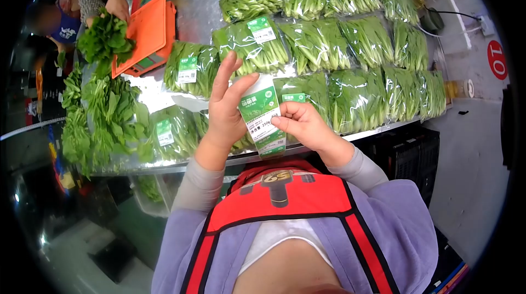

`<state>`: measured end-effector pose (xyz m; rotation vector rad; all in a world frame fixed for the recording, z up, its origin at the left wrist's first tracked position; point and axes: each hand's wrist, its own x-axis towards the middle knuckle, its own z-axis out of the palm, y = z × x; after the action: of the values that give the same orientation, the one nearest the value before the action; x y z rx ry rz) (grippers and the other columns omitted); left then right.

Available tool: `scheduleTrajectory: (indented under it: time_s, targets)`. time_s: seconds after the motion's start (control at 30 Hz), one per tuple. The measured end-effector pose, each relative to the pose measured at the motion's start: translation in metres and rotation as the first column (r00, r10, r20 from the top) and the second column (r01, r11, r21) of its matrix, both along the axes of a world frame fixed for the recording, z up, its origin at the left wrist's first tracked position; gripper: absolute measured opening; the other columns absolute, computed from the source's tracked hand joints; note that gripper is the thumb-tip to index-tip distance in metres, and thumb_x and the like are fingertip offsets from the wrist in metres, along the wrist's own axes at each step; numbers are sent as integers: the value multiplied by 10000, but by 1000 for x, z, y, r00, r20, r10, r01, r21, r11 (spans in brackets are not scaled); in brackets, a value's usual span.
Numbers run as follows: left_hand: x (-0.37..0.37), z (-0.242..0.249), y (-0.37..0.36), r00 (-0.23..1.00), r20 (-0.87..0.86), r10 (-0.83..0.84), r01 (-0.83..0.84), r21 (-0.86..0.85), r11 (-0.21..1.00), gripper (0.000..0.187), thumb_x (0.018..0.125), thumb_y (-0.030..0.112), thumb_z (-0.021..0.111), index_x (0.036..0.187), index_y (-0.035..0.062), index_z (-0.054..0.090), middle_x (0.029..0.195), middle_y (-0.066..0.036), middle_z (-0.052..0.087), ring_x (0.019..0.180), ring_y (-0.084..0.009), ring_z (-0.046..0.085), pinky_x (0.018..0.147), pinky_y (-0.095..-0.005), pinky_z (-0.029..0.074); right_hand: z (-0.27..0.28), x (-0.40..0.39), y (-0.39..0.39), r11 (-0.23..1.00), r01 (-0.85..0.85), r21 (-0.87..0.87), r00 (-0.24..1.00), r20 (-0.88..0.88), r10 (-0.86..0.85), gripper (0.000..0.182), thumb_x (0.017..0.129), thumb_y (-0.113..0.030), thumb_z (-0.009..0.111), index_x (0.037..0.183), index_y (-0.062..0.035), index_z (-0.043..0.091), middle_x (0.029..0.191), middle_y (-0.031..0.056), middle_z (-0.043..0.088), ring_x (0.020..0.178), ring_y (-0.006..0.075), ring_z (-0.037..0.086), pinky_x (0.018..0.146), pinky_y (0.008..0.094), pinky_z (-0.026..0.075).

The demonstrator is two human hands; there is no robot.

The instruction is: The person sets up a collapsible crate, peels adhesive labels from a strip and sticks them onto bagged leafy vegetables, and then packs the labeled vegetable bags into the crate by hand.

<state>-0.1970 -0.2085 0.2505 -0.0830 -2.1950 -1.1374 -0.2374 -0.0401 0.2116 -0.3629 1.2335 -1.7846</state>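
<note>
My left hand (227, 105) and my right hand (304, 124) together hold a green and white label strip (262, 116) upright in front of me. The left thumb and fingers pinch its top left edge; the right fingers pinch its right side. Just behind the label lie bagged leafy greens (307, 91) with green labels stuck on them, on a metal table (197, 12).
Several more sealed bags of greens (350, 47) cover the table's right half. Loose greens (101, 119) pile at the left. Another person's hand (118, 4) holds a bunch of greens (104, 36) by an orange scale (145, 34). A dark crate (408, 154) sits under the table.
</note>
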Motion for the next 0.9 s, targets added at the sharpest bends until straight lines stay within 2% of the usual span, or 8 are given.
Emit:
scheduleTrajectory:
  time_s: [0.17,0.2,0.23,0.3,0.37,0.5,0.73,0.9]
  targets:
    - [1,-3,2,961,110,-252,236,138,962,304,699,-11,671,995,21,604,1084,-158,598,979,-278,593,852,-317,467,2,2,13,1000,22,17,1000,-23,-21,117,853,-108,597,900,-1,590,779,0,608,695,48,533,604,211,427]
    - [2,-14,2,939,122,-323,244,426,871,273,702,-16,665,965,16,602,1034,-146,607,940,-251,599,836,-300,468,3,1,16,1000,24,14,999,-24,-24,117,853,-108,597,900,-1,590,779,0,608,695,48,533,604,211,427]
    - [3,-20,3,912,112,-394,220,678,702,241,705,-22,660,936,12,599,985,-133,617,901,-223,604,819,-284,469,4,-1,20,995,33,91,970,-241,-10,127,841,-99,602,923,-2,593,791,15,606,731,79,547,644,228,434]
    - [1,-16,10,903,109,-416,230,694,682,180,705,-14,666,867,12,593,884,-100,617,811,-187,597,749,-270,471,14,-5,23,984,65,168,895,-445,16,146,830,-90,608,947,-3,596,804,29,604,767,109,561,684,246,441]
    - [0,-17,13,905,208,-372,279,370,886,165,698,10,681,841,18,599,846,-92,617,779,-186,587,693,-276,462,33,-12,22,881,471,-34,595,-725,-346,201,792,-81,633,971,1,598,858,73,590,826,172,561,730,282,438]
    - [-6,-16,29,911,202,-361,313,235,920,141,688,38,692,803,33,611,791,-88,610,713,-202,584,622,-272,451,21,-21,34,960,269,-73,695,-675,-247,193,754,-42,652,937,5,613,907,103,592,856,202,568,755,289,435]
    - [-19,-30,43,935,198,-296,291,57,955,217,636,105,737,768,76,568,670,-80,553,604,-259,556,522,-319,426,8,-27,53,963,268,-44,814,-525,-250,163,739,-31,658,896,4,632,877,104,605,814,198,588,721,282,451]
    - [-28,-35,50,928,232,-293,304,-14,952,216,612,96,736,736,75,560,647,-84,540,590,-267,550,513,-329,426,27,-35,78,919,360,-161,640,-674,-369,158,732,-12,658,888,-5,640,888,113,603,826,191,581,709,282,459]
